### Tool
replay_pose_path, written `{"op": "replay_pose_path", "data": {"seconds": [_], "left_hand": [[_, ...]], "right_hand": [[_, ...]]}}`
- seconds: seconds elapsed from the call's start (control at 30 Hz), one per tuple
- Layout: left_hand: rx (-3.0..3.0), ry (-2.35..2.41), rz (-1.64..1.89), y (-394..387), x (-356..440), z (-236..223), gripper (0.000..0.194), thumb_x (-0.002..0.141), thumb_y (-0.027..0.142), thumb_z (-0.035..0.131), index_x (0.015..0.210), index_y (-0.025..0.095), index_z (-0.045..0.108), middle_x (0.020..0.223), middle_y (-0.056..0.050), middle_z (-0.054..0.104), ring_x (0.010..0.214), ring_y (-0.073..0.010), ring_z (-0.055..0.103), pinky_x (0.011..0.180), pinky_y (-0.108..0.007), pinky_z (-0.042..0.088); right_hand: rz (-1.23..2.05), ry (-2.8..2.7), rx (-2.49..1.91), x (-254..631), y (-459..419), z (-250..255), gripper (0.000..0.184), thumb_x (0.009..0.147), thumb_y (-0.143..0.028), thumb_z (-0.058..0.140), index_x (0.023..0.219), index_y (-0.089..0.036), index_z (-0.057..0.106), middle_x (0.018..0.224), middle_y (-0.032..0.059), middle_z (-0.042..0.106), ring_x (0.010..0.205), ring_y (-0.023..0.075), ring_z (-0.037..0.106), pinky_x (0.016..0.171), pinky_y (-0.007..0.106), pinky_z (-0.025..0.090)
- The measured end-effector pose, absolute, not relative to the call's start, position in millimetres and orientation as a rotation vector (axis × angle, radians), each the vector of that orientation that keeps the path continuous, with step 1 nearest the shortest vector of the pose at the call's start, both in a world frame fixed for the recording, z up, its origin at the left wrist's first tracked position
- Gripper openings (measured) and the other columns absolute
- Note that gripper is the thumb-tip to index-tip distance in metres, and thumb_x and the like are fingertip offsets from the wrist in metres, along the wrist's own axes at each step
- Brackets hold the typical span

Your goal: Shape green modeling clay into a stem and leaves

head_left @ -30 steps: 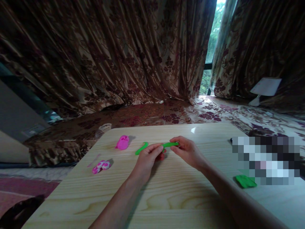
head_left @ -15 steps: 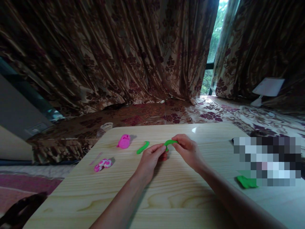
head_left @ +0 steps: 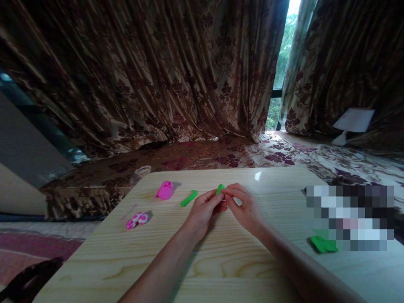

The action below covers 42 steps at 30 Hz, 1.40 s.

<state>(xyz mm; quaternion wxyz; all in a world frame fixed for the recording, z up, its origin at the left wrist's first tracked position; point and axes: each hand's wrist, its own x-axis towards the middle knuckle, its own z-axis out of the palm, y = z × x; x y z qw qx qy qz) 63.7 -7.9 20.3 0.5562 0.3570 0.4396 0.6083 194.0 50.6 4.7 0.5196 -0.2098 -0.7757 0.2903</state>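
Observation:
My left hand [head_left: 203, 209] and my right hand [head_left: 241, 205] meet over the middle of a light wooden table [head_left: 221, 261]. Both pinch the same small strip of green clay [head_left: 220, 188], which is bent into a tight loop between the fingertips. Something reddish shows under my left fingers, too hidden to name. A second curved green clay strip [head_left: 189, 198] lies on the table just left of my left hand.
A pink clay lump [head_left: 164, 190] and a pink-and-white clay piece [head_left: 136, 220] lie at the left of the table. A flat green clay piece [head_left: 322, 243] lies at the right, beside a blurred-out patch. Patterned curtains and bedding lie beyond the table.
My hands have come together, and the green strip, stretched out straight a second ago, is now folded into a small loop between my fingertips.

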Motion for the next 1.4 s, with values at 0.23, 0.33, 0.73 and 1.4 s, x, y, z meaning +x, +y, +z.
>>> {"op": "replay_pose_path", "data": {"seconds": [0.23, 0.33, 0.73, 1.4], "left_hand": [[0.964, 1.097, 1.335, -0.7, 61.7, 24.1, 0.016, 0.075, 0.027, 0.064, 0.084, 0.015, 0.068, 0.071, -0.002, 0.063, 0.066, -0.0116, 0.056, 0.068, -0.026, 0.043], [0.965, 1.065, 1.325, -4.3, 62.0, 22.7, 0.019, 0.074, 0.029, 0.066, 0.088, 0.016, 0.068, 0.075, -0.002, 0.064, 0.068, -0.0117, 0.056, 0.071, -0.025, 0.042], [1.164, 1.201, 1.287, -15.3, 57.7, 25.5, 0.024, 0.075, 0.030, 0.064, 0.092, 0.014, 0.072, 0.064, -0.004, 0.065, 0.052, -0.0109, 0.052, 0.054, -0.022, 0.037], [0.464, 0.794, 1.477, 15.4, 78.9, 44.2, 0.049, 0.081, 0.057, 0.045, 0.093, 0.015, 0.065, 0.100, -0.012, 0.066, 0.095, -0.0222, 0.061, 0.083, -0.032, 0.046]], "right_hand": [[0.878, -1.765, -0.516, 200.6, 61.3, 5.6, 0.023, 0.078, -0.015, 0.057, 0.100, -0.023, 0.060, 0.098, 0.0032, 0.055, 0.076, 0.0116, 0.059, 0.066, 0.026, 0.053], [0.948, -1.756, -0.568, 201.1, 62.3, 4.0, 0.029, 0.076, -0.017, 0.060, 0.104, -0.023, 0.057, 0.088, 0.0008, 0.056, 0.072, 0.0111, 0.059, 0.068, 0.027, 0.053], [1.012, -1.957, -0.598, 207.5, 62.3, 11.7, 0.015, 0.080, -0.027, 0.058, 0.087, -0.020, 0.069, 0.076, 0.0011, 0.065, 0.070, 0.0125, 0.061, 0.062, 0.023, 0.050], [0.692, -1.876, -0.512, 179.2, 47.3, 20.0, 0.011, 0.083, -0.017, 0.050, 0.087, -0.021, 0.060, 0.114, 0.0079, 0.056, 0.112, 0.0204, 0.051, 0.100, 0.041, 0.038]]}}
